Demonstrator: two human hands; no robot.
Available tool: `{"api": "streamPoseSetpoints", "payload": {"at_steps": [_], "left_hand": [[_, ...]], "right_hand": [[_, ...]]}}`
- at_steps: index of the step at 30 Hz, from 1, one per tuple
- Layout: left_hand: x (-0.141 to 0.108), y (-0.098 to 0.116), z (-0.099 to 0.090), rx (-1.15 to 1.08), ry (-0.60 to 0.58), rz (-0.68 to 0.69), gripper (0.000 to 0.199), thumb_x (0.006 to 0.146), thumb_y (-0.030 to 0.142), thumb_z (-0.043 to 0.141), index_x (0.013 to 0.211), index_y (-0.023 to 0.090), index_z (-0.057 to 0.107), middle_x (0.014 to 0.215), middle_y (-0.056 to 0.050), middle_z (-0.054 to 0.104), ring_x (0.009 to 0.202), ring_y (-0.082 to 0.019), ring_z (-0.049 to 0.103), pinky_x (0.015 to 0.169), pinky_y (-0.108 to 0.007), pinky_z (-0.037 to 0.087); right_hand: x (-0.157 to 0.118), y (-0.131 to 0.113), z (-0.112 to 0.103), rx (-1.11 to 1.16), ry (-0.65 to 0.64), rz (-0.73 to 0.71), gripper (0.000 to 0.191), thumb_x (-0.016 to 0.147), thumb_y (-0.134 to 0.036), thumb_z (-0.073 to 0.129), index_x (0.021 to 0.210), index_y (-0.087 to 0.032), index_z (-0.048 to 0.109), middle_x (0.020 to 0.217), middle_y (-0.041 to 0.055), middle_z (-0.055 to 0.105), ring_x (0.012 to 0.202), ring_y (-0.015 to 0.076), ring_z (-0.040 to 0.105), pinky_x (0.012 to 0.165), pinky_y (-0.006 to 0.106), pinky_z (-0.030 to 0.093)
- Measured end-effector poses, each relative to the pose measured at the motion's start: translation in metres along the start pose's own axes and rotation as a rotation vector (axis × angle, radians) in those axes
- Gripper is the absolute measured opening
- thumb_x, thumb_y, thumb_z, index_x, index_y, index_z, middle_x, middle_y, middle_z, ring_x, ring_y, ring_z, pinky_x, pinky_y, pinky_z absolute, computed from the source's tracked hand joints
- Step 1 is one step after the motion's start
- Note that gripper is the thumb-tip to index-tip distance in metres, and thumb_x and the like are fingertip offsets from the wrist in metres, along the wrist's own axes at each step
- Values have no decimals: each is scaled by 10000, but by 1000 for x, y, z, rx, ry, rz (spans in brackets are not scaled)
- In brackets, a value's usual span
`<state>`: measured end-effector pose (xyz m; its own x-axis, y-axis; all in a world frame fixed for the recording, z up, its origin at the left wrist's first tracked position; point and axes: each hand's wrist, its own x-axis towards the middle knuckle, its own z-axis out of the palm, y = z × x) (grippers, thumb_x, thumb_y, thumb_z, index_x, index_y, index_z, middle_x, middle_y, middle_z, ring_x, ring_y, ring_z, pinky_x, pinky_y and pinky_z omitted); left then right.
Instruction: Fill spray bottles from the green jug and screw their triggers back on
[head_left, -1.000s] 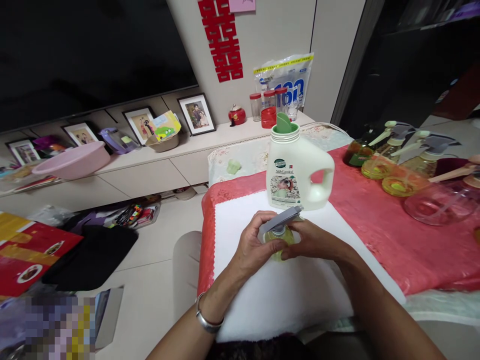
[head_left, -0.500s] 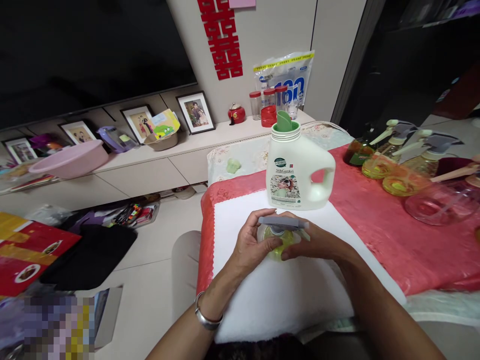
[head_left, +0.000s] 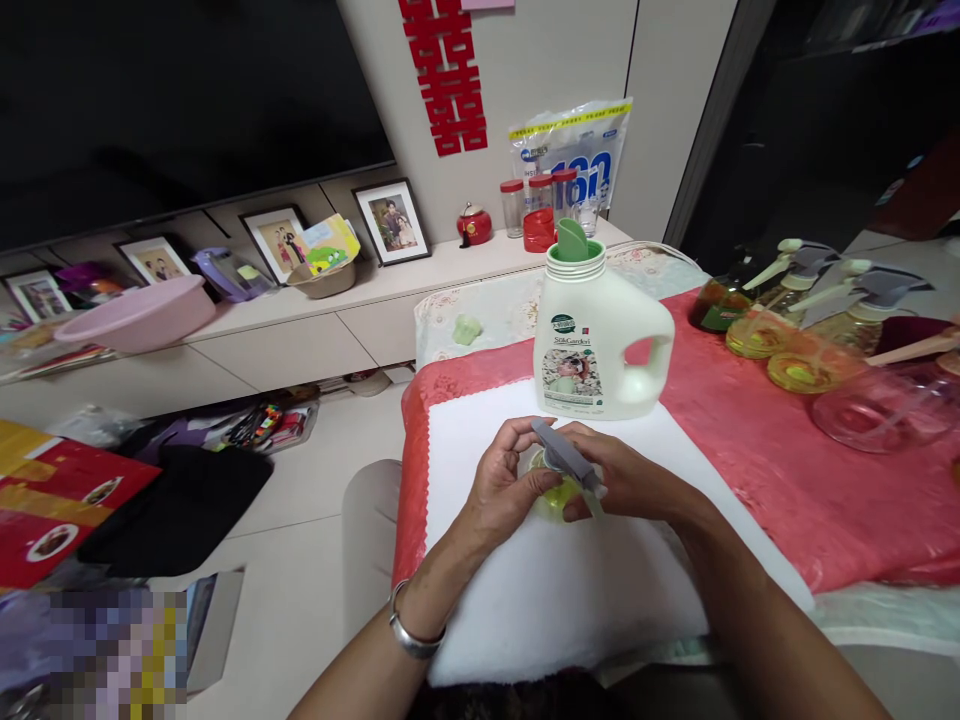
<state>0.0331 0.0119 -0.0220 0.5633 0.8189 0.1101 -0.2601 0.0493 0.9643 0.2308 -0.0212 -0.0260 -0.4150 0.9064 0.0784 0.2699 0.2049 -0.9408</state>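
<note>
A small clear spray bottle (head_left: 553,497) with yellow liquid stands on the white cloth (head_left: 555,600), partly hidden by my fingers. My left hand (head_left: 504,482) is wrapped round its left side, thumb across the front. On the right, my right hand (head_left: 634,474) curls about the bottle near the grey trigger head (head_left: 567,458), its thumb low by the bottle. The trigger head points toward the lower right. Just beyond my hands stands a large pale green detergent jug (head_left: 609,350) with a green spout in its uncapped neck.
Several spray bottles (head_left: 862,315) with yellowish liquid and a dark bottle (head_left: 716,300) stand at the right on the red table cover (head_left: 750,430). A green crumpled lump (head_left: 466,330) lies at the back left. Red-lidded jars (head_left: 512,210) line the cabinet behind.
The grey trigger head has turned from lying crosswise to slanting down toward the right. My hands stay around the bottle in nearly the same place.
</note>
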Motion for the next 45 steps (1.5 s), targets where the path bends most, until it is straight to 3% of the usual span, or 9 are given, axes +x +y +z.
{"api": "streamPoseSetpoints", "payload": {"at_steps": [4,8,12,15,18,21,29,38,45], "left_hand": [[-1,-2,4,45,39,40,636,669,302,917,1217,251,599,1159,-43,673,1134,-220,595,958,-329,460],[3,-4,10,13,90,43,648,614,306,945,1156,237,598,1035,-16,678,946,-173,633,826,-285,500],[7,-1,8,-45,96,-6,748,535,296,982,1154,228,568,934,6,681,836,-167,662,755,-279,522],[8,0,2,-44,51,-34,721,562,349,973,1147,218,572,916,-7,715,880,-190,681,787,-289,515],[6,-3,-2,-21,2,-31,666,627,397,937,1161,217,582,1051,-58,732,1027,-232,670,856,-321,509],[3,-11,-1,81,46,50,620,629,331,936,1146,233,608,1171,-61,698,1133,-240,621,952,-341,482],[5,-15,4,150,147,106,390,621,256,923,906,207,662,978,-24,735,978,-211,652,893,-326,484],[1,-8,0,183,81,29,379,702,298,865,1031,225,693,994,-27,723,1007,-232,661,880,-350,513],[3,-8,8,201,131,86,351,648,240,897,904,222,658,1004,-22,721,975,-217,654,931,-368,485]], "right_hand": [[-1,3,1,-16,6,-2,447,719,-257,830,1110,-184,627,1109,8,535,996,133,498,798,178,439],[-3,5,1,-20,3,-17,433,723,-230,832,1105,-188,632,1072,1,538,973,125,504,773,172,442],[-3,6,1,-34,18,-27,516,735,-218,822,1214,-210,631,1164,15,534,1047,149,507,865,204,448],[-3,6,0,-41,17,-30,493,763,-241,797,1224,-191,629,1182,32,532,1087,168,499,936,237,440],[-3,6,0,-37,18,-30,464,768,-270,801,1188,-176,627,1181,30,529,1094,168,495,935,237,437],[-3,5,-1,-37,17,-25,397,769,-284,809,1104,-162,633,1129,22,536,1050,154,496,875,218,436],[-3,2,-1,-27,17,-16,345,766,-278,802,1035,-154,626,1076,14,543,998,145,492,829,207,418],[-3,6,-2,-10,17,-13,518,763,-443,854,1151,-178,638,1145,26,539,1072,176,489,904,242,415],[-4,6,-1,-9,27,-2,486,737,-272,860,1168,-196,649,1150,9,543,1061,160,494,869,220,414]]}}
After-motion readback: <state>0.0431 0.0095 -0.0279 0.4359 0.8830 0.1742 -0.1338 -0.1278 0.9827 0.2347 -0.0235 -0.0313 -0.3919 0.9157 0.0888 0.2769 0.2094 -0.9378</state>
